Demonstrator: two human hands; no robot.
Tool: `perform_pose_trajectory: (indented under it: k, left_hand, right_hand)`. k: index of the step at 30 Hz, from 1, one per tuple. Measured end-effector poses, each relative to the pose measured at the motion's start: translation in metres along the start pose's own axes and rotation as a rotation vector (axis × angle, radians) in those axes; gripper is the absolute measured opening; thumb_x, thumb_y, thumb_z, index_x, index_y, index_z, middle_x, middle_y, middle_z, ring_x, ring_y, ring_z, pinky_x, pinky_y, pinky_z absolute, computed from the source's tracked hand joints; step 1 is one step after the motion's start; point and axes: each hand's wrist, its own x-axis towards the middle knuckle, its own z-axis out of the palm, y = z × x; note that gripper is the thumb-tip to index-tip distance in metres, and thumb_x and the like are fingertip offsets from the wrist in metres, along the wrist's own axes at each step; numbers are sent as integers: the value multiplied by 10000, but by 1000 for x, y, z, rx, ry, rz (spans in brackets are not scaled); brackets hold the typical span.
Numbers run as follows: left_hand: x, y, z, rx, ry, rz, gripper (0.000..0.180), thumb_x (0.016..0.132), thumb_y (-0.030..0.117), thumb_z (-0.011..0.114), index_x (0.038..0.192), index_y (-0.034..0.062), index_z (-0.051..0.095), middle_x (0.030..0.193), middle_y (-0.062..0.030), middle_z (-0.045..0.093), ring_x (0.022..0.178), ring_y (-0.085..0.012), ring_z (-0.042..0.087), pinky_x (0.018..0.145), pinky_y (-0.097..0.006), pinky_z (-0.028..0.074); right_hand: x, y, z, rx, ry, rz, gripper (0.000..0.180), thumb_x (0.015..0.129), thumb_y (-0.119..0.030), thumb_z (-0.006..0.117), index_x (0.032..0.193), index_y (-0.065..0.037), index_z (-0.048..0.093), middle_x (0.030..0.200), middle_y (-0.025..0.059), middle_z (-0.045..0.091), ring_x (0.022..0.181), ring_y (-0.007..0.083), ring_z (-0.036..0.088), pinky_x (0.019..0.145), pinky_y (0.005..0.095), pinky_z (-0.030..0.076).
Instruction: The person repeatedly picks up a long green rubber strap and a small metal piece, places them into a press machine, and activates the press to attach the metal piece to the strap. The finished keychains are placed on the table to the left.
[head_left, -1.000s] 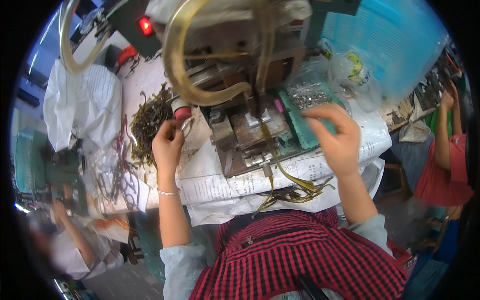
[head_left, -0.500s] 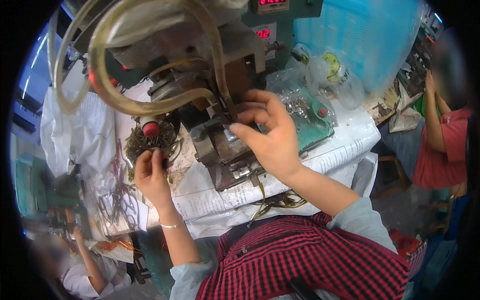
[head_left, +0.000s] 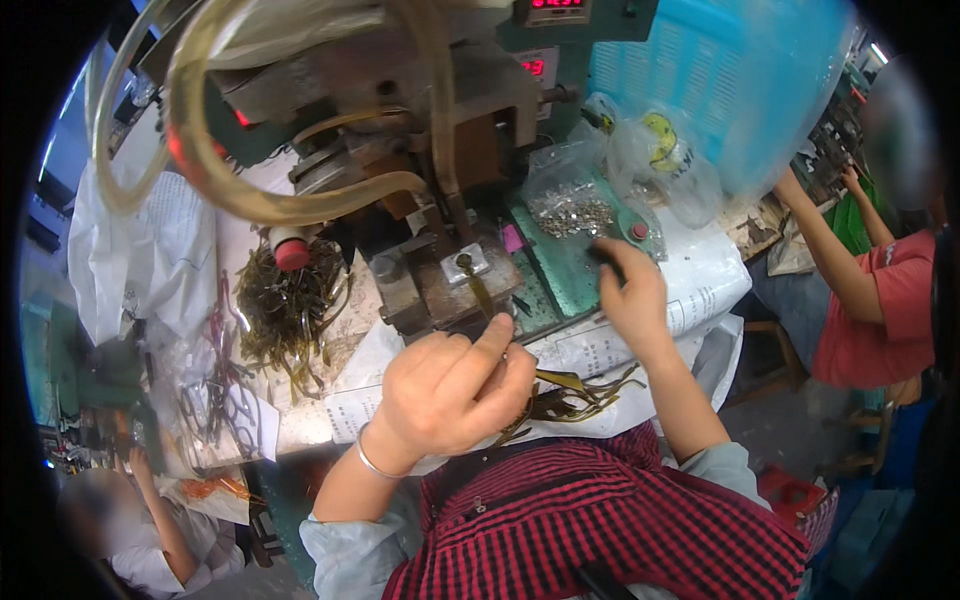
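Observation:
My left hand (head_left: 450, 390) is closed just in front of the press, pinching one end of a flat olive-green strip (head_left: 483, 298). The strip's far end lies on a small bright metal block (head_left: 465, 262) beneath the press head (head_left: 440, 215). My right hand (head_left: 635, 300) hovers over the front right of the green tray (head_left: 545, 265), near small shiny metal pieces (head_left: 572, 212). Its fingertips look dark and smeared by motion, so whether they hold anything does not show.
Left of the press lies a tangled pile of olive strips (head_left: 285, 300) under a red button (head_left: 291, 255). More strips (head_left: 575, 400) hang at the table's front edge. Scissors (head_left: 240, 415) rest at left. A blue crate (head_left: 690, 100) stands behind. Co-workers sit at both sides.
My left hand has come from the strip pile to the front of the press with a strip. My right hand has left the metal block and moved right to the tray.

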Motion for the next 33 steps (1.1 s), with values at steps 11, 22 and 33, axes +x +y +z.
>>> perform_pose_trajectory:
  k: [11, 22, 33]
  left_hand:
    - [-6, -1, 5, 23, 13, 17, 203, 688, 19, 750, 872, 93, 708, 989, -146, 738, 524, -123, 515, 458, -243, 395]
    - [-72, 44, -8, 19, 68, -343, 262, 741, 62, 814, 988, 132, 762, 1174, -114, 760, 556, -151, 519, 490, -292, 411]
    - [-185, -114, 8, 680, -712, -633, 112, 744, 69, 655, 800, 50, 750, 1038, -105, 642, 1037, -292, 552, 839, -387, 441]
  right_hand:
    - [21, -3, -18, 8, -97, 69, 139, 813, -65, 706, 950, -50, 719, 971, 141, 682, 982, 360, 642, 872, 429, 512]
    - [10, -11, 13, -317, -34, -34, 72, 753, -104, 770, 778, -67, 715, 867, 122, 657, 907, 350, 626, 822, 459, 512]
    - [25, -24, 29, -21, 120, -171, 113, 881, -58, 706, 991, -60, 735, 951, 130, 710, 923, 355, 661, 848, 445, 506]
